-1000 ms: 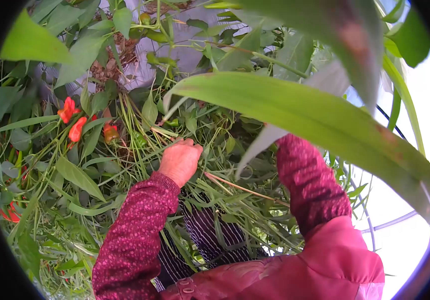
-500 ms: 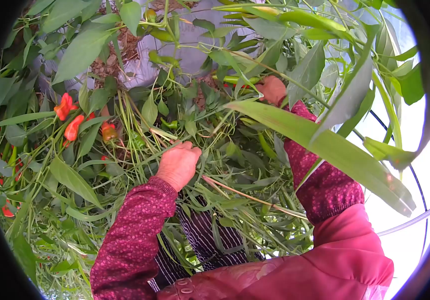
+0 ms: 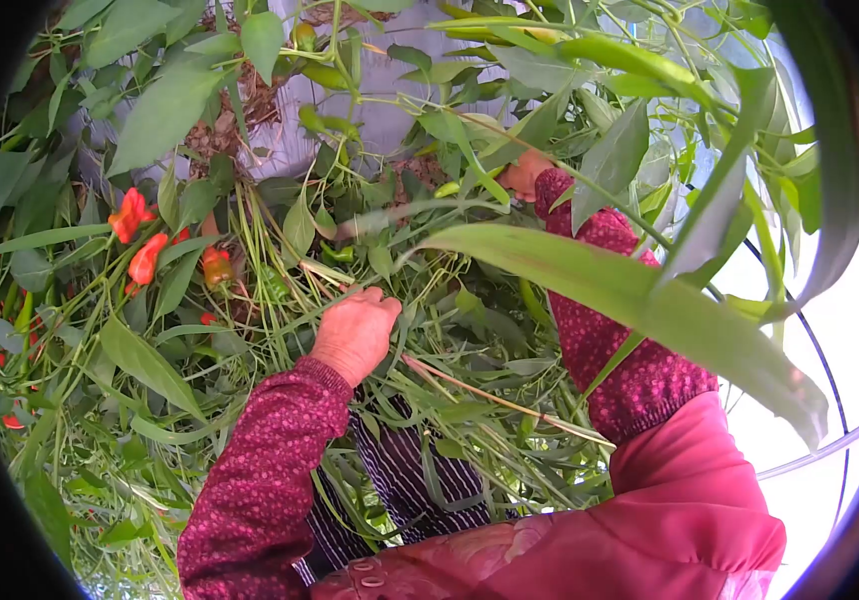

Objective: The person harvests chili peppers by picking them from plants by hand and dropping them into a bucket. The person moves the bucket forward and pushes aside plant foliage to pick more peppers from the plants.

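Right hand (image 3: 525, 175) now lies slightly closer to the left hand (image 3: 358, 330) than in the preceding frame; its fingers now sit more behind leaves. Long leaf blade (image 3: 610, 285) has swung toward the left hand's side. Left hand itself: near-constant position.

Step in hand (judged): left hand gathers and steadies stems (image 3: 510, 400) while the right hand reaches into foliage. Left grip: closed, apparently around the bundle, which runs out on both sides of the fist. Right grip: cannot tell; fingers partly hidden, nothing clearly held. Small green pod (image 3: 447, 189) is near its fingertips.

Judged requirement: firm left hold, with the right fingers kept free of the overhanging blade, which could snag the sleeve.

Positions, landmark = left hand. Stems: in and beside it, trailing to its right. Red peppers (image 3: 147, 258): well to its left, hanging on the plant. Red-green pepper (image 3: 217, 267): left, closer in. Pale ground sheet (image 3: 295, 130): beyond it. Striped trousers (image 3: 410, 465): on its near side, beneath foliage.

Containers: none seen, so no contents noted.
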`<state>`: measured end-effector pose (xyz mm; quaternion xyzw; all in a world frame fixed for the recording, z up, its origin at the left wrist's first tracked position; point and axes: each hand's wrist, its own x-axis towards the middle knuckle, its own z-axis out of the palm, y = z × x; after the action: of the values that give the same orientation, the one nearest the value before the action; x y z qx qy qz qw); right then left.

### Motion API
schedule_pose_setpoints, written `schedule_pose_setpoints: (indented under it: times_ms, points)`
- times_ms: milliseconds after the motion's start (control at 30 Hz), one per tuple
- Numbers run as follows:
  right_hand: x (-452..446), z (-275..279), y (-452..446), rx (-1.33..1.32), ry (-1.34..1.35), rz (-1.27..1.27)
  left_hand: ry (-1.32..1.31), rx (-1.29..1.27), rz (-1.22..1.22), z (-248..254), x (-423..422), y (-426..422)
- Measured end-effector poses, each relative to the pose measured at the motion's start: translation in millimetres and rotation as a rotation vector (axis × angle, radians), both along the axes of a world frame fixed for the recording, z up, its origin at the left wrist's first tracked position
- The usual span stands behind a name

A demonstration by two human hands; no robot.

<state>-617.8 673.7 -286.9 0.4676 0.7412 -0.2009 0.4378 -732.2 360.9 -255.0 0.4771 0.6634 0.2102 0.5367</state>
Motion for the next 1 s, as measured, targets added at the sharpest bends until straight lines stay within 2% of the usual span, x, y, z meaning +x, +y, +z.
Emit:
schedule_pose_setpoints:
  times_ms: [100, 167, 200, 267, 300, 333, 400, 467, 533, 567, 633, 767, 800, 833, 867, 900, 967, 1000]
  points:
    - [5, -2, -4, 0.001, -0.004, 0.013, 0.006, 0.047, 0.071, -12, 10, -6]
    - [6, -1, -5, -0.001, -0.011, 0.015, -0.163, -0.108, 0.009, -13, 7, -7]
    - [6, -1, -5, 0.0, -0.011, 0.013, -0.164, -0.115, 0.008, -12, 7, -7]
    - [4, -1, -8, -0.002, -0.005, 0.016, -0.045, -0.148, -0.088, 4, -7, 4]
    - [2, -1, -10, -0.003, -0.007, 0.016, -0.095, -0.083, 0.094, 9, -9, 2]
    - [-3, -1, -15, -0.007, 0.001, 0.022, -0.093, -0.091, 0.093, 8, -8, 1]
    - [-4, 3, -14, -0.021, -0.002, 0.009, 0.028, -0.064, -0.061, 3, -5, 1]
    - [4, 12, -13, -0.02, -0.025, 0.004, -0.046, -0.135, 0.027, 1, 0, -6]
    - [6, 15, -13, -0.022, -0.038, -0.006, -0.211, -0.055, 0.269, -23, 21, -20]
    - [10, 16, -12, -0.029, -0.045, -0.012, -0.21, -0.06, 0.27, -2, 2, -12]
    - [18, 18, -15, -0.045, -0.049, -0.027, 0.036, -0.026, 0.155, 43, -28, 4]
    - [45, 22, -26, -0.055, -0.053, -0.048, 0.063, -0.071, 0.042, 12, 21, -9]
    - [54, 23, -27, -0.061, -0.058, -0.05, -0.024, -0.09, 0.159, 8, 32, -10]
    - [33, 33, -28, -0.039, -0.098, 0.013, -0.161, -0.045, 0.402, -8, 19, -13]
    - [43, 29, -15, -0.095, -0.141, 0.001, -0.161, -0.194, 0.256, 4, 23, 9]
    - [47, 33, -16, -0.093, -0.149, -0.013, 0.016, -0.097, 0.102, 5, 26, 10]
    - [48, 48, -15, -0.096, -0.178, -0.037, 0.072, 0.007, 0.175, 2, 16, 13]
    - [51, 58, -18, -0.1, -0.187, -0.063, 0.057, -0.062, 0.075, 7, 4, 22]
